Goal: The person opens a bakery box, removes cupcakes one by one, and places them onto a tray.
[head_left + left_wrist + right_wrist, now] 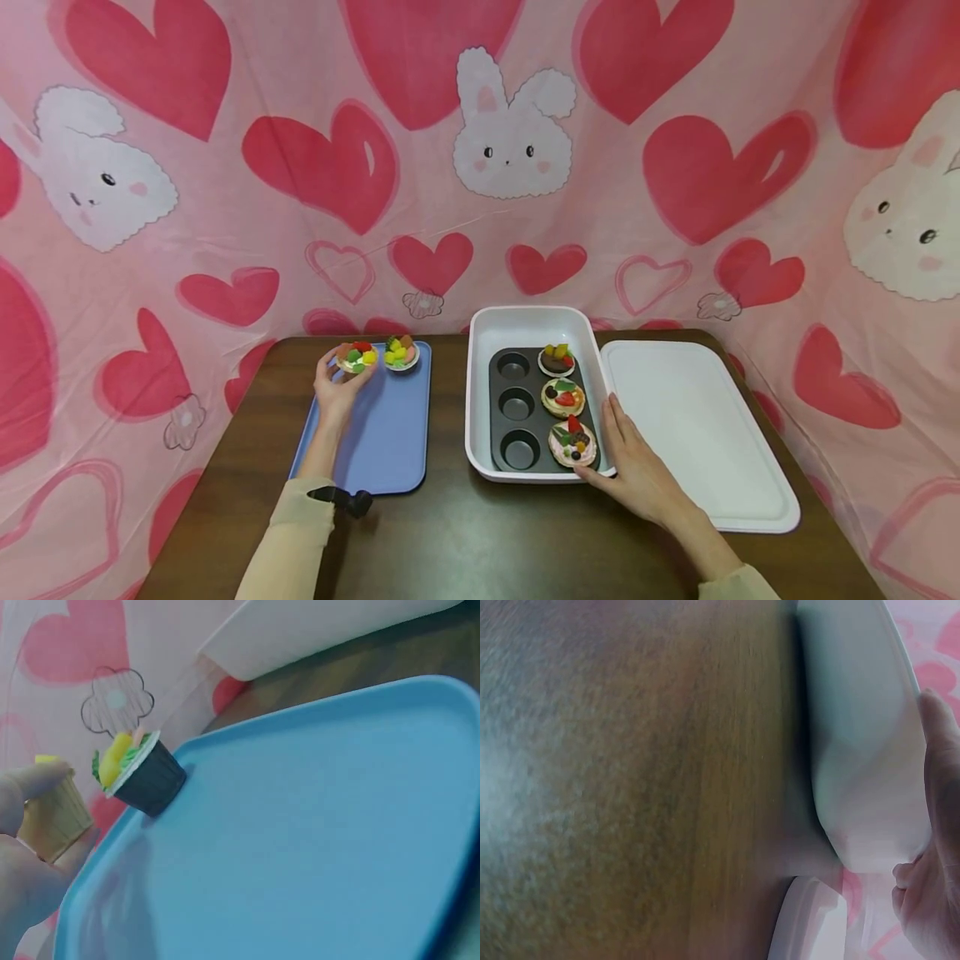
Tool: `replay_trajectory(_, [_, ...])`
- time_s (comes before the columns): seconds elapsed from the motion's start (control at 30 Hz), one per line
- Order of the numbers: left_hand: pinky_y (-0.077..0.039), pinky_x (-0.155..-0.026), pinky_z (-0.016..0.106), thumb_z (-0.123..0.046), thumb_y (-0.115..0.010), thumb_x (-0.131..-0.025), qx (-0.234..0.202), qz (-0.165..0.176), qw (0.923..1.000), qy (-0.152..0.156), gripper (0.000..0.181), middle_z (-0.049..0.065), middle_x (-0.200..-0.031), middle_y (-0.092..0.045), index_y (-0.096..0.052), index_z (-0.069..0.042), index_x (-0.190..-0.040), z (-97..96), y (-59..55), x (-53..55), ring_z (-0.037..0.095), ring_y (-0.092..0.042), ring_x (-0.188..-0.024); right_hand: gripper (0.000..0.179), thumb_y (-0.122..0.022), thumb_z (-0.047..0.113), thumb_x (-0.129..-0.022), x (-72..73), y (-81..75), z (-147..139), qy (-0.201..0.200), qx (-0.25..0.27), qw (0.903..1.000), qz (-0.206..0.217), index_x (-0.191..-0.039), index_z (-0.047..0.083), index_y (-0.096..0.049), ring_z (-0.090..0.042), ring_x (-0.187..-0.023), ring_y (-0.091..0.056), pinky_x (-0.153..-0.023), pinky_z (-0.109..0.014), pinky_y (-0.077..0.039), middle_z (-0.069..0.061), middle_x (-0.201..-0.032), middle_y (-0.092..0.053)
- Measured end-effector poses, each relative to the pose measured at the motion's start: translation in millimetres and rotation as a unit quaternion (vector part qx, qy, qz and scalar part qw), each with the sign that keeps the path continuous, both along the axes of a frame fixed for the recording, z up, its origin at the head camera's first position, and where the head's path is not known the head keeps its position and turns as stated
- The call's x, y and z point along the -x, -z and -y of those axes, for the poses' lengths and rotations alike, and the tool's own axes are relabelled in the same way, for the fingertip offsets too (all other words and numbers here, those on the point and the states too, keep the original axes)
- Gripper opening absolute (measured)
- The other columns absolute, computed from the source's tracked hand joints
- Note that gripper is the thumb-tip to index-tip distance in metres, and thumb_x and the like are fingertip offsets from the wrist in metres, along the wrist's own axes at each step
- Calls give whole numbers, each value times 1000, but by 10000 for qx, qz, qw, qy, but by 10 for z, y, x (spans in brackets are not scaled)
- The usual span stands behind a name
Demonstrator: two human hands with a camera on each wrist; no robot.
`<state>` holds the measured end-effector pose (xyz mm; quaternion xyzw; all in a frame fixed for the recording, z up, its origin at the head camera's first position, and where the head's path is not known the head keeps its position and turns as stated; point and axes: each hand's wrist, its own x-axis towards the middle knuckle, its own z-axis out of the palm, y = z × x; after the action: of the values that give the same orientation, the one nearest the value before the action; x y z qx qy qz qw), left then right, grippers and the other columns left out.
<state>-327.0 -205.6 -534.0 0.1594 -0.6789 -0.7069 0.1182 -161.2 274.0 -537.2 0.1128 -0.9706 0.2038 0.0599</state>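
My left hand [339, 392] pinches a fruit-topped cupcake [357, 357] in a tan cup between thumb and fingers, at the far left of the blue tray [382, 433]. Beside it on the tray stands a second fruit cupcake [401, 354], whose dark cup [154, 780] shows in the left wrist view. My right hand [637, 467] rests against the right front corner of a white bin [476, 392], its fingers straight along the side. Inside the bin lies a dark muffin pan [536, 417]. Its right column holds a chocolate-looking cupcake [557, 363], a fruit tart [562, 400] and a pink-creamed tart [572, 443].
A white lid [697, 433] lies flat to the right of the bin, near my right forearm. All of this stands on a brown wooden table [450, 533]. A pink cloth [420, 208] with hearts and rabbits hangs behind the table.
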Motion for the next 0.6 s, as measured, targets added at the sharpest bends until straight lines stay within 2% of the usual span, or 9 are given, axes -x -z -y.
replay_trajectory(0.27, [-50,-77,6,-3,-87,-91,74,57,9995,-311,82,10,-144,-46,-44,-8,-160,3,42,135,17,-50,-118,121,-76,65,-94,4,9,12,32,-42,10000,58,-173,-4,-15,-53,-163,-31,-123,-70,-43,-28,-182,-14])
replay_trajectory(0.47, [-45,-85,13,-7,-86,-93,327,236,9986,-346,81,19,-154,-43,-42,-7,-162,14,129,214,23,-44,-130,121,-77,64,-94,-6,15,16,41,-48,10000,36,-174,-4,-15,-53,-163,-31,-123,-69,-43,-27,-183,-13])
replay_trajectory(0.6, [-45,-81,9,-6,-86,-93,324,241,9986,-335,81,19,-149,-45,-42,-6,-161,17,171,258,23,-44,-128,122,-77,64,-94,-9,14,17,55,-58,10000,32,-174,-3,-15,-53,-163,-31,-123,-69,-43,-27,-183,-14])
